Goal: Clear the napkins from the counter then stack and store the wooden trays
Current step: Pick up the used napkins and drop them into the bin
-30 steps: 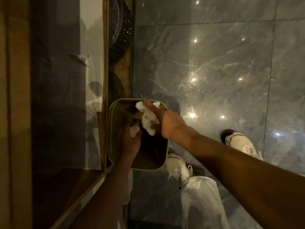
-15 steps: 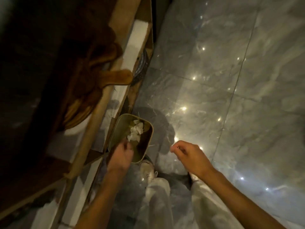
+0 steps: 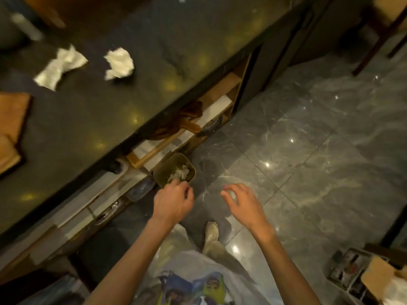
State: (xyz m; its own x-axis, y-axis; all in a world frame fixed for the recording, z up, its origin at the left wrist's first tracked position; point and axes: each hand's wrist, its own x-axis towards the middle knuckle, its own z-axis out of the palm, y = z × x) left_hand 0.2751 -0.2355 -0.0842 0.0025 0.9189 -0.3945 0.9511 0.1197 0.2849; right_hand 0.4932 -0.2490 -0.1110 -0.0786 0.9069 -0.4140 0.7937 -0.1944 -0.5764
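Two crumpled white napkins lie on the dark counter (image 3: 92, 111), one at the far left (image 3: 59, 67) and one beside it (image 3: 119, 63). Wooden trays (image 3: 11, 128) rest stacked at the counter's left edge, partly cut off. On the floor below stands a small olive bin (image 3: 164, 172) with crumpled napkins (image 3: 179, 173) inside. My left hand (image 3: 174, 203) hovers over the bin's near rim, fingers loosely curled and holding nothing. My right hand (image 3: 242, 201) is beside it over the floor, fingers spread and empty.
Open shelves under the counter hold wooden handled boards (image 3: 187, 119) and glassware (image 3: 138, 190). A crate (image 3: 352, 269) and a cardboard box (image 3: 378, 278) sit at the lower right. Chair legs (image 3: 378, 40) stand at the top right. The floor is glossy grey tile.
My right hand dropped its napkins into the bin and pulled back empty. My left hand came out of the bin. The view rose, so the counter top now shows.
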